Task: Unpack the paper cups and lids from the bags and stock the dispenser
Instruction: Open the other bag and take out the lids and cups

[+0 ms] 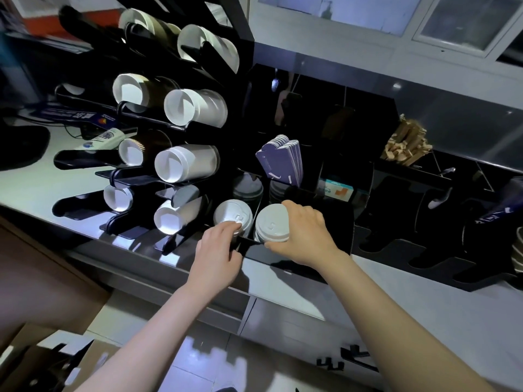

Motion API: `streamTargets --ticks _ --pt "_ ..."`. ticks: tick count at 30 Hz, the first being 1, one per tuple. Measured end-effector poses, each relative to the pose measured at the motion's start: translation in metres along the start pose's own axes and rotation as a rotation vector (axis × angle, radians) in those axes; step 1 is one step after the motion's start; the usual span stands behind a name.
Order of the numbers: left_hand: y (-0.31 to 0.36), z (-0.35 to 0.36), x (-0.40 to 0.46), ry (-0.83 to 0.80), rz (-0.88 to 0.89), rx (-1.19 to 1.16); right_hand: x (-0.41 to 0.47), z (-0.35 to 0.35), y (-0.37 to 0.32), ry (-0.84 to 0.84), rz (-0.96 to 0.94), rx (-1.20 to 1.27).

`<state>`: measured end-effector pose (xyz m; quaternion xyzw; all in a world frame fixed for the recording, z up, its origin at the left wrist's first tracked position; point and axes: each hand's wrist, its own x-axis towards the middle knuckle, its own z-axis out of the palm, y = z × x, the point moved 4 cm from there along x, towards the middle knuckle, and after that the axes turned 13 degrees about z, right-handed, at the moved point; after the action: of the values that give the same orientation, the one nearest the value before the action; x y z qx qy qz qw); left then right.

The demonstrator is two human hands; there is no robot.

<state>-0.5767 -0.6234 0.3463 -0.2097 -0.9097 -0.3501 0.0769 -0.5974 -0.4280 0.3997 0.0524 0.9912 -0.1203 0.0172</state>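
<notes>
Gripping lid stack point(272, 222), right hand point(305, 236) curls around

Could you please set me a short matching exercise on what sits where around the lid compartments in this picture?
Things:
1. right hand
2. left hand
3. purple sleeves
4. wooden stirrers

Places:
A. upright in a compartment behind the lid stacks
B. fingertips on the left lid stack
C. far right, in a black bin
D. fingers curled round the right lid stack

Pairs: 1-D, 2-B, 3-A, 4-C
</notes>
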Motion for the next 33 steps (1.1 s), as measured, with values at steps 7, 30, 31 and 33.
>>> streamTargets --ticks 7,30,31,33 --pt "-0.002 0.000 -0.003 -0.005 0.005 -0.055 -0.002 0.000 0.000 -0.050 -0.007 0.048" --pt "-0.015 -0.010 -0.010 0.046 -0.008 0.012 0.021 0.045 -0.084 0.105 -0.308 -0.325" --pt "-0.016 -0.009 -0.011 0.029 -0.001 0.056 0.020 0.046 -0.080 0.085 -0.325 -0.315" --pt "-0.015 -0.009 -0.011 0.009 0.027 0.162 0.015 0.042 -0.073 0.067 -0.345 -0.235"
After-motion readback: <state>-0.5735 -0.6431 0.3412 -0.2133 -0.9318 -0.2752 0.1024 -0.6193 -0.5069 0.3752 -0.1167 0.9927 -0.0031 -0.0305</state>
